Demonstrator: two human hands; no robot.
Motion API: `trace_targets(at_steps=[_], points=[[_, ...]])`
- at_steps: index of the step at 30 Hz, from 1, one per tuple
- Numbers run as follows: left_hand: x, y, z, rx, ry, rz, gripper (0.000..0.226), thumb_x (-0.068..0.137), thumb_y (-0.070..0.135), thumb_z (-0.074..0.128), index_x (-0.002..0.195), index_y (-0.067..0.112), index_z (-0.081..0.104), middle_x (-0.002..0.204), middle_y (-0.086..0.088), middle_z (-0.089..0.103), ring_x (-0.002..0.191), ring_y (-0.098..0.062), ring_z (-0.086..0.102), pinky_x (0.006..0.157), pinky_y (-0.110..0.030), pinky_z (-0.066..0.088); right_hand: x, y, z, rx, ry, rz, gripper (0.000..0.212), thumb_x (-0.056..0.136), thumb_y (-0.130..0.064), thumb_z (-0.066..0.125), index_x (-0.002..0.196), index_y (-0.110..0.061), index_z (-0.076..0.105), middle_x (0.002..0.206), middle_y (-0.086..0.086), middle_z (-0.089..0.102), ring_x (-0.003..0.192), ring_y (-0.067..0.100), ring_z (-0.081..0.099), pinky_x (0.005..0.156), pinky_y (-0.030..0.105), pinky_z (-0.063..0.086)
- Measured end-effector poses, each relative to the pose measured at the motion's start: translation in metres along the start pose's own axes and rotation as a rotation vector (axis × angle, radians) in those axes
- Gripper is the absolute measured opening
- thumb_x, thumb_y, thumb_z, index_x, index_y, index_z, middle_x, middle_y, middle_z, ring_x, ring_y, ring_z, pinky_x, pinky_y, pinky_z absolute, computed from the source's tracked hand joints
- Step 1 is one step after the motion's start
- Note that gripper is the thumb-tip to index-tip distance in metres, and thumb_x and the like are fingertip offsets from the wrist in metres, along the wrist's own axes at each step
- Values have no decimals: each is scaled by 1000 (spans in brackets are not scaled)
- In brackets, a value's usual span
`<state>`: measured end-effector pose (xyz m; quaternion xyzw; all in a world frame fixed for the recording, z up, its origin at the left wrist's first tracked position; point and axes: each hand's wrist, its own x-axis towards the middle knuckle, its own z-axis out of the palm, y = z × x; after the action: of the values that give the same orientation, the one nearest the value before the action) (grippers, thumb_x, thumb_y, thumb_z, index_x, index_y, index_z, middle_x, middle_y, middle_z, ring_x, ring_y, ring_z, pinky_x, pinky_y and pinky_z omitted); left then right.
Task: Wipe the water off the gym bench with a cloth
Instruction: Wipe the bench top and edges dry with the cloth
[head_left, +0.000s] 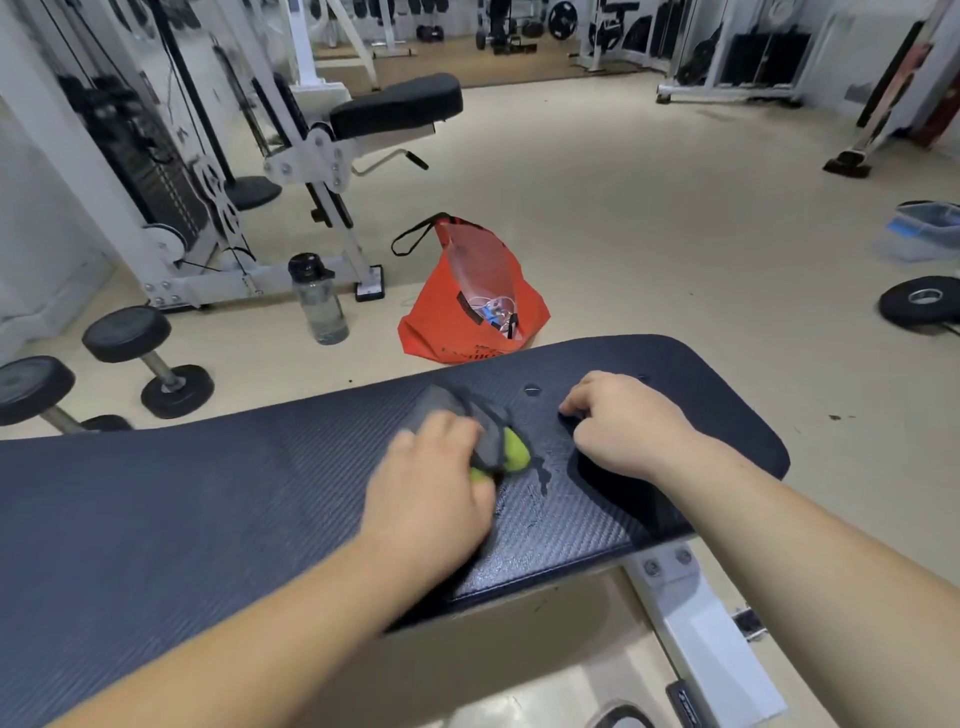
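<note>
Far left, on the floor: two dumbbells (148, 361), black heads, steel handles. Just right of them a clear water bottle (318, 299) with a black cap stands upright beside the foot of a white cable machine (218, 171). An orange bag (470, 301) sits open on the floor, behind the far edge of the bench.

The gym bench (208, 509), black and textured, runs across in front of me. My left hand (434, 488) is pressed down on it, fingers closed over a grey cloth (462, 421) with a yellow-green patch; the cloth lies bunched on the pad under and beyond my fingers. The hand is blurred.

Just right of the cloth, water (543, 475) shows as a wet streak and small beads on the pad; one more drop lies nearer the far edge.

My right hand (621, 423) rests on the pad near its rounded right end, fingers curled under, holding nothing.

Far right, on the floor: a black weight plate (919, 301), and a clear plastic box (922, 231) behind it.
</note>
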<state>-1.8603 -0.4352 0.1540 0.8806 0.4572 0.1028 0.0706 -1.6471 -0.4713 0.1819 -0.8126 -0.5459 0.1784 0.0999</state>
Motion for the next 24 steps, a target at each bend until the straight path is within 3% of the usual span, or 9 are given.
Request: trace_targets(at_steps=[2,4,6,9,11,16,18,22,24], points=[[-42,8,-9,-93,-79,301,43,81,37,47,123,31,55,130,7,54,99,-27,55,92,-39,49,1,-1,1,3,13,8,45,82,-14,50,115,-33,73,126,-12,60,124,19,53,98,42,51],[-39,-6,-17,-156,-181,491,43,81,36,49,123,33,57,128,11,56,100,-23,58,91,-35,50,1,-1,1,3,17,14,45,81,-13,50,114,-32,73,124,-11,62,122,19,54,97,43,52],[-14,-20,-19,-147,-206,411,38,81,34,50,118,33,58,124,10,58,105,-24,62,90,-37,52,-2,-1,1,4,21,9,45,78,-11,49,112,-28,72,121,-9,65,117,21,57,94,44,54],[18,-22,-12,-152,-26,-21,27,84,33,53,109,28,60,120,2,59,106,-35,62,85,-42,52,-8,5,0,89,53,8,50,76,-5,45,116,-22,70,123,-6,69,116,24,60,97,46,53],[11,3,-5,-38,-7,-142,27,86,34,53,112,25,57,121,-1,56,106,-35,57,86,-43,49,-11,11,-2,186,98,21,51,79,-3,44,117,-22,72,125,-6,70,120,23,61,101,45,51],[-32,29,-16,-121,-195,344,33,86,37,47,118,34,53,116,10,48,104,-23,55,82,-39,52,-11,34,-8,293,224,107,53,78,-9,42,115,-30,74,125,-7,71,121,19,61,104,40,50],[-5,14,-14,-113,-211,310,31,87,38,47,117,35,55,118,13,51,105,-21,59,79,-39,54,-14,44,-13,339,243,136,50,79,-7,43,113,-27,75,124,-5,72,121,18,61,105,36,48],[20,24,-2,-55,-56,-27,24,88,32,52,110,25,58,118,2,54,105,-32,57,81,-45,53,-24,66,-20,434,258,222,48,82,2,44,110,-22,76,120,-1,72,120,20,60,102,30,44],[6,45,3,-22,-86,41,28,87,32,51,115,27,56,118,5,52,106,-28,52,83,-44,54,-27,74,-20,422,249,262,47,81,3,44,104,-22,77,116,-1,72,116,21,61,102,34,47]])
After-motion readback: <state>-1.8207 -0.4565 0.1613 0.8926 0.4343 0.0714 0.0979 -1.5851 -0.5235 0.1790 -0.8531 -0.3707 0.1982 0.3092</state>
